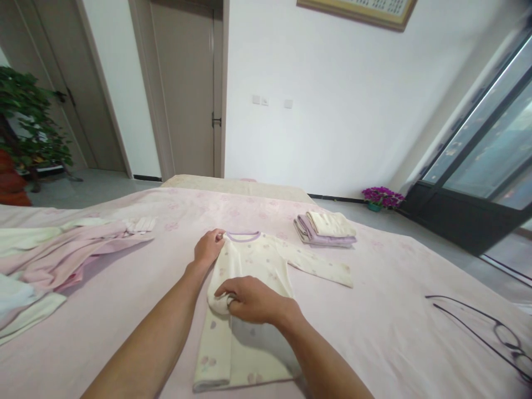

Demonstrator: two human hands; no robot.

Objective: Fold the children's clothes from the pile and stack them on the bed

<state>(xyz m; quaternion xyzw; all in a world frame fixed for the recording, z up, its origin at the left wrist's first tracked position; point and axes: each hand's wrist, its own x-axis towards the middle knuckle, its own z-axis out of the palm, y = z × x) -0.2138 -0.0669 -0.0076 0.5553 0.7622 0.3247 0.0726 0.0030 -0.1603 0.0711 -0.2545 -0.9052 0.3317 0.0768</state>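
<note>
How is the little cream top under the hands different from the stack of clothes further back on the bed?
The cream top lies mostly spread out, one sleeve stretched sideways; the stack is neatly folded. The cream top is a single garment; the stack has several layers, cream over lilac. The left hand and right hand both grip the cream top; the stack lies untouched. Both rest on the pink sheet.

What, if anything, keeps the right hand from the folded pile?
Likely nothing, so probably yes: the right hand holds the shirt, and only its sleeve and bare sheet lie before the folded pile.
</note>
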